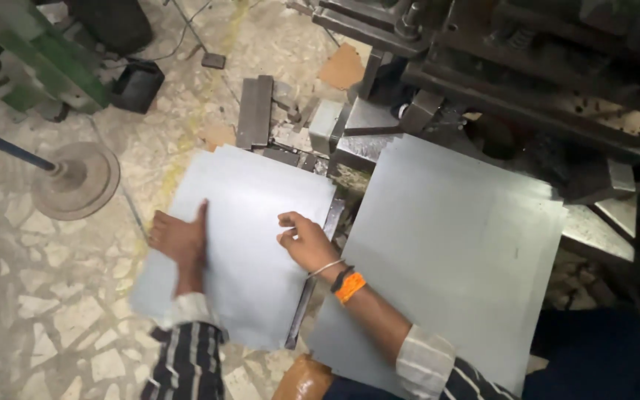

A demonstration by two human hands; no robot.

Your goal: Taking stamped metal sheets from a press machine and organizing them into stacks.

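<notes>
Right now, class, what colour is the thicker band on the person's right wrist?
Orange, worn beside a thin silver bangle; the head view shows it.

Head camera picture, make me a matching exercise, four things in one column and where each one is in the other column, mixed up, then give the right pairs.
Things:
1. left hand
2. right hand
3. orange band
4. round metal base

Places:
A. on the floor, left of the sheets
B. flat on the left edge of the left sheet stack
C. around the right wrist
D. fingers curled on the right part of the left sheet stack

Pairs: 1-B, 2-D, 3-C, 4-A
</notes>
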